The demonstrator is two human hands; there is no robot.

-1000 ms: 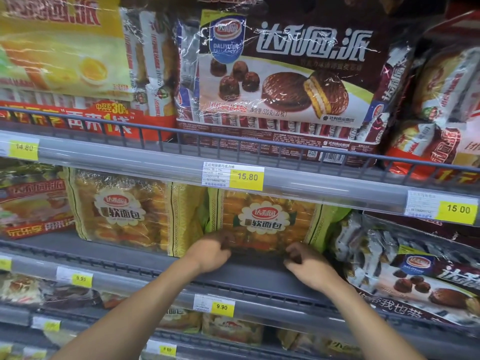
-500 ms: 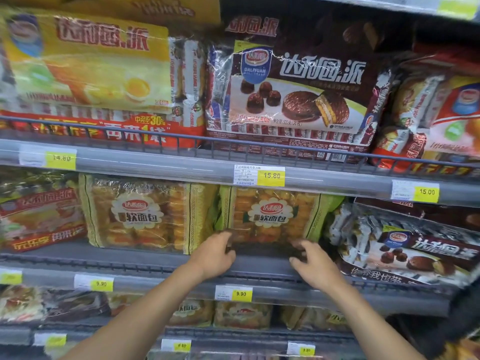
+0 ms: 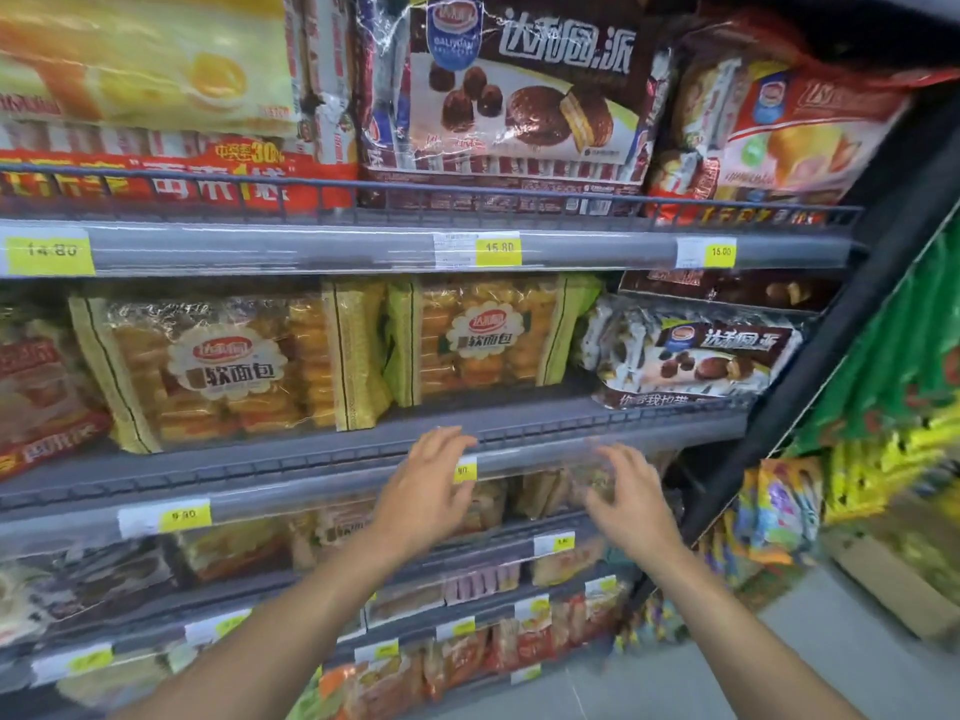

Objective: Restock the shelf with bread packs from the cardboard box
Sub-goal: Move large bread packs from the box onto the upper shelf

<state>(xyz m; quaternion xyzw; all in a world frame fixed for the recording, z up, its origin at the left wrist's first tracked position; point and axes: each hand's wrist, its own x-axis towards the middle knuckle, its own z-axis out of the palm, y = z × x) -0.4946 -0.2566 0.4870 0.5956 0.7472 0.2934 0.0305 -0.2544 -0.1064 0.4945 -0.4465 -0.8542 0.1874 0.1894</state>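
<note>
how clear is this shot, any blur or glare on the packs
Head view: motion blur smears the left hand and the right hand; glare streaks the top chocolate pie pack; the wide lens leans the black post; the right bread pack label is legible.

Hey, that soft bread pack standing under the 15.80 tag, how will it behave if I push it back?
Probably light for its size: the bread pack shows puffy buns through clear film. The glossy, wrinkled wrapper would likely dent and slip when pressed. Standing on its lower edge, it may tip rather than slide.

Orange-and-yellow bread packs on a seemingly grey shelf.
</note>
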